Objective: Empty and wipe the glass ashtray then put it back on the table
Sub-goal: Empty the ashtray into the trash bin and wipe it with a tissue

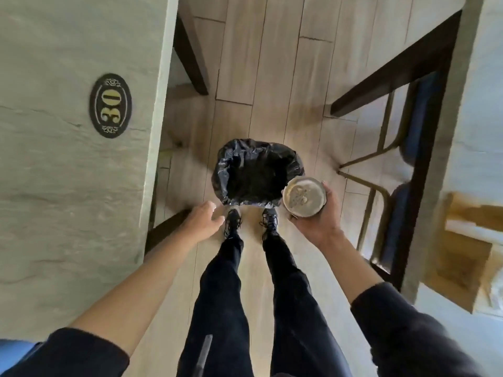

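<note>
Your right hand [317,224] holds the glass ashtray [304,197] from below, fingers curled up around its rim. The ashtray sits level, with ash and bits inside it. It is just beside the right edge of the bin [255,174], not over the hole. The bin has a black bag in it and stands on the wood floor [272,77], right in front of your shoes [232,220]. Your left hand [204,220] is empty, fingers loosely spread, near the bin's left corner. A table [68,172] with a number 30 plate [110,105] is on your left. A chair [402,170] stands on your right under another table.
</note>
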Demonstrator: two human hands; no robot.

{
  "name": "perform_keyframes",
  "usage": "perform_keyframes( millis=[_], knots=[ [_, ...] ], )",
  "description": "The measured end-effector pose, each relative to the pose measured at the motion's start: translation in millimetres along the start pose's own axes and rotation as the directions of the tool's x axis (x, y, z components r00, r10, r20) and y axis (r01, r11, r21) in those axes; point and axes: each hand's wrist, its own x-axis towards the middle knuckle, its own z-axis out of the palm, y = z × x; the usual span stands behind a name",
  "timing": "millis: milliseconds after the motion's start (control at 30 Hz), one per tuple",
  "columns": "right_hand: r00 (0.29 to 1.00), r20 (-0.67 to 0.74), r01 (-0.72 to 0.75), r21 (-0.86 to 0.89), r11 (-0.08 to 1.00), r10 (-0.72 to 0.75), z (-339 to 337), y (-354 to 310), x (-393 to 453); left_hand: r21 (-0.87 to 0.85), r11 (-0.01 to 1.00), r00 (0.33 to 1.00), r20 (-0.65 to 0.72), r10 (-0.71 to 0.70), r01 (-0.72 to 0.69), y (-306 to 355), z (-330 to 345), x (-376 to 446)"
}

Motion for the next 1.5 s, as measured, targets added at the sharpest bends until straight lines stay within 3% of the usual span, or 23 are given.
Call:
perform_keyframes(
  millis=[267,500,700,867,1167,1333,1500],
  knots=[
    [0.996,0.030,-0.079,-0.085,0.993,0.082,-24,-3,144,-0.051,0.991,0.991,-0.041,-0.124,0.122,-23,53,121],
    [0.983,0.077,-0.146,-0.237,0.960,0.169,-37,26,221,-0.142,0.977,0.949,-0.252,-0.190,0.158,-21,74,187],
    [0.990,-0.046,-0.139,-0.337,0.931,0.131,-44,44,262,-0.023,0.981,0.927,-0.324,-0.188,0.191,-23,88,218],
    [0.970,-0.240,-0.121,-0.394,0.911,0.025,-50,54,291,-0.002,0.988,0.923,-0.356,-0.144,0.153,-41,95,234],
    [0.982,-0.187,-0.093,-0.352,0.931,0.027,-42,60,312,0.016,0.992,0.929,-0.352,-0.113,0.127,-45,96,239],
    [0.975,-0.222,-0.082,-0.479,0.874,-0.030,-37,58,316,0.026,0.991,0.928,-0.356,-0.114,0.132,-42,95,237],
    [0.981,-0.173,-0.063,-0.700,0.711,-0.083,-34,61,322,-0.003,0.993,0.930,-0.350,-0.113,0.119,-40,93,234]
  ],
)
